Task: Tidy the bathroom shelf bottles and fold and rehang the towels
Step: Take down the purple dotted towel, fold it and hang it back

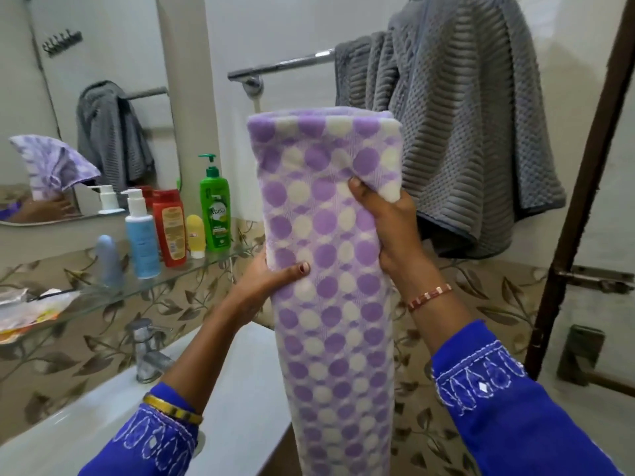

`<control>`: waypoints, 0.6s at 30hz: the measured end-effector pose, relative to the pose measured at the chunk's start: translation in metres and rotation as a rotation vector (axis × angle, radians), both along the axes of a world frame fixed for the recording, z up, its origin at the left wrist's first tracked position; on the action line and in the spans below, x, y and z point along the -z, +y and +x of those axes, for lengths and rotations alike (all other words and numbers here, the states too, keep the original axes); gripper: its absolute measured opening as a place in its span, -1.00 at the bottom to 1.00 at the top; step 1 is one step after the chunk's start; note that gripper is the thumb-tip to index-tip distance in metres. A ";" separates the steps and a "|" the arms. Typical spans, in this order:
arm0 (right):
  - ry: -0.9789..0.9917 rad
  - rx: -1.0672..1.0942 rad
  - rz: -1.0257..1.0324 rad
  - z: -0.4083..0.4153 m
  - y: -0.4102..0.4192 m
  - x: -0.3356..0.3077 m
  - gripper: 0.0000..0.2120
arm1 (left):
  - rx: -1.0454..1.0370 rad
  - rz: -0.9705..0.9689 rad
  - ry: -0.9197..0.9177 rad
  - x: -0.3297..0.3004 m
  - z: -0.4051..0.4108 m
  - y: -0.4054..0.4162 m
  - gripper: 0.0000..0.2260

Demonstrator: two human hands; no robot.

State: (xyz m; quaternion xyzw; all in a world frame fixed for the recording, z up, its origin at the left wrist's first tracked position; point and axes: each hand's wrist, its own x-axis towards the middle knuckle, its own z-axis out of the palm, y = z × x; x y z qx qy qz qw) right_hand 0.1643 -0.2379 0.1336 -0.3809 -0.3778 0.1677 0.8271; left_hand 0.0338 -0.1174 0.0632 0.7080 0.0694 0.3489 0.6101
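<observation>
A person in blue embroidered sleeves holds a purple-and-white dotted towel (330, 252) upright in front of them, folded into a long narrow column with its folded top edge uppermost and its lower end running out of view at the bottom; the left hand (271, 276) grips the towel's left edge about halfway up, thumb pressed across the front; the right hand (388, 221) grips the right edge a little higher, thumb pinching a fold of cloth, so both grips are closed on the towel. Behind the towel's top, a chrome towel rail (281, 65) is fixed to the white wall; a grey ribbed towel (464, 132) hangs bunched over the rail, to the right of the dotted towel and just behind it. To the left of the dotted towel runs a glass shelf (192, 267); on it, nearest the towel, stands a green pump bottle (215, 207), then a small yellow tube (196, 235), a red bottle (170, 228), a blue and white pump bottle (141, 235) and a grey-blue bottle (109, 261), all upright in a row; crumpled packets (27, 310) lie at the shelf's far left end. Above the shelf a mirror (103, 46) reflects both towels. Below the shelf, left of the dotted towel, are a chrome tap (147, 352) and a white basin (103, 417).
</observation>
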 end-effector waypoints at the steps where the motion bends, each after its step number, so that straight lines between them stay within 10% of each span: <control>1: -0.025 0.009 0.023 -0.002 0.001 -0.008 -0.65 | 0.011 -0.033 -0.034 -0.003 0.002 0.001 -0.32; 5: -0.253 0.291 0.059 -0.012 0.014 -0.041 -0.47 | -0.084 -0.180 -0.230 -0.034 0.016 0.006 -0.58; 11: -1.097 1.167 -0.097 -0.039 0.028 -0.020 -0.25 | -0.104 -0.226 -0.369 -0.098 0.020 0.014 -0.61; 18: -1.286 1.225 -0.247 -0.058 0.061 0.025 -0.36 | 0.095 -0.222 -0.320 -0.152 0.003 0.034 -0.42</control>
